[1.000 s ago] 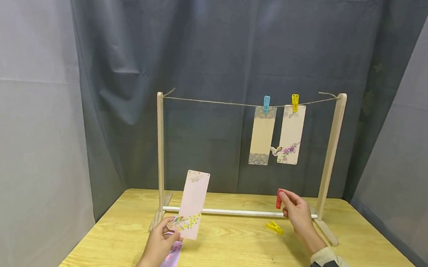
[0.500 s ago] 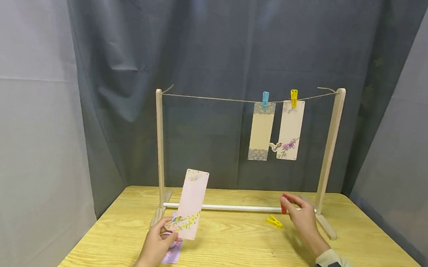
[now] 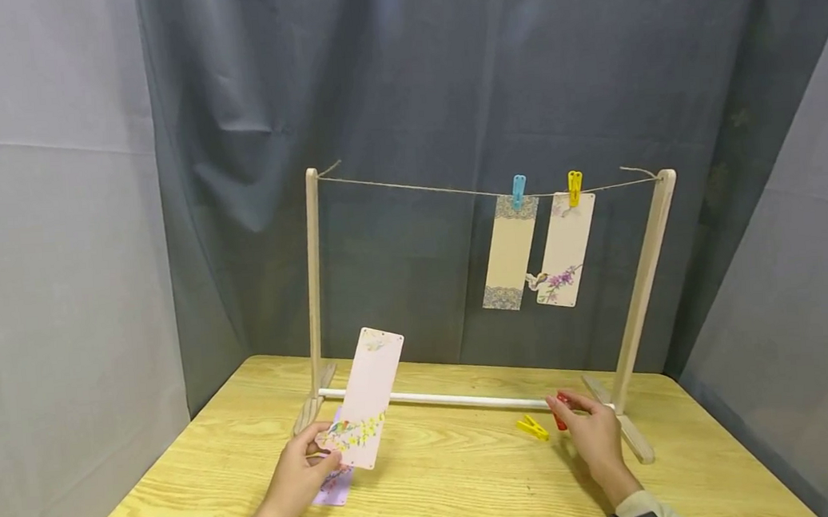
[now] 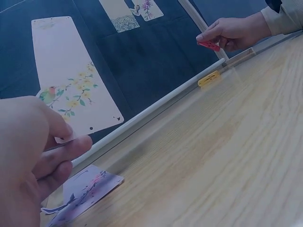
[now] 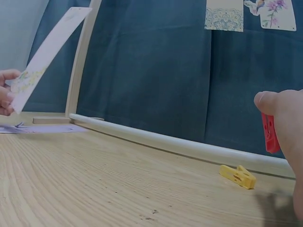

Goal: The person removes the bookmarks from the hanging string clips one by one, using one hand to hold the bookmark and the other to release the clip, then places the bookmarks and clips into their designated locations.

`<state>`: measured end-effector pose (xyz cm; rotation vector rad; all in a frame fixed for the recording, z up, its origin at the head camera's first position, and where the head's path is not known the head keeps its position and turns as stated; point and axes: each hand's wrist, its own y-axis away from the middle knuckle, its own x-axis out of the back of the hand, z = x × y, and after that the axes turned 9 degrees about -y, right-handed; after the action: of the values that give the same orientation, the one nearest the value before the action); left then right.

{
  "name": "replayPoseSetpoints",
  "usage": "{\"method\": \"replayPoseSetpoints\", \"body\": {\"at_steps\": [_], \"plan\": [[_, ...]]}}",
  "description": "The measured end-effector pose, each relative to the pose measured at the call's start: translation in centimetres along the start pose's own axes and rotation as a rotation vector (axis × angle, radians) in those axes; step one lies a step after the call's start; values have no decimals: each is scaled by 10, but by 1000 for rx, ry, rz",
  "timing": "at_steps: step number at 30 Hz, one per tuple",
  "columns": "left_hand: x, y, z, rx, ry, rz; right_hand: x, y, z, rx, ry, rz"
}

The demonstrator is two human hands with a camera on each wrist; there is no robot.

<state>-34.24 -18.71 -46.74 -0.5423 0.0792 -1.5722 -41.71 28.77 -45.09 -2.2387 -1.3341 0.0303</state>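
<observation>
My left hand pinches a pale pink bookmark by its lower end, where a bird and yellow blossoms are printed. The bookmark stands tilted above the table. Beneath that hand a purple bookmark lies flat, partly covered in the head view. My right hand pinches a red clothespin between thumb and fingers, low over the table's right side. Just left of it a yellow clothespin lies on the wood.
A wooden frame with a right post and left post carries a string. A lace-patterned bookmark hangs there from a blue clothespin, beside a floral bookmark under another yellow clothespin. A white rod joins the posts low down.
My right hand has moved down and slightly right with the red clothespin, closer to the table. The left hand keeps the pink bookmark nearly in place.
</observation>
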Motion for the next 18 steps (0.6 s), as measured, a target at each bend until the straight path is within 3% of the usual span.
{"method": "replayPoseSetpoints", "body": {"at_steps": [11, 18], "plan": [[9, 8, 2, 57, -56, -6, 1, 0, 11, 4, 88, 4], [6, 13, 1, 46, -92, -12, 5, 1, 17, -7, 151, -22]]}}
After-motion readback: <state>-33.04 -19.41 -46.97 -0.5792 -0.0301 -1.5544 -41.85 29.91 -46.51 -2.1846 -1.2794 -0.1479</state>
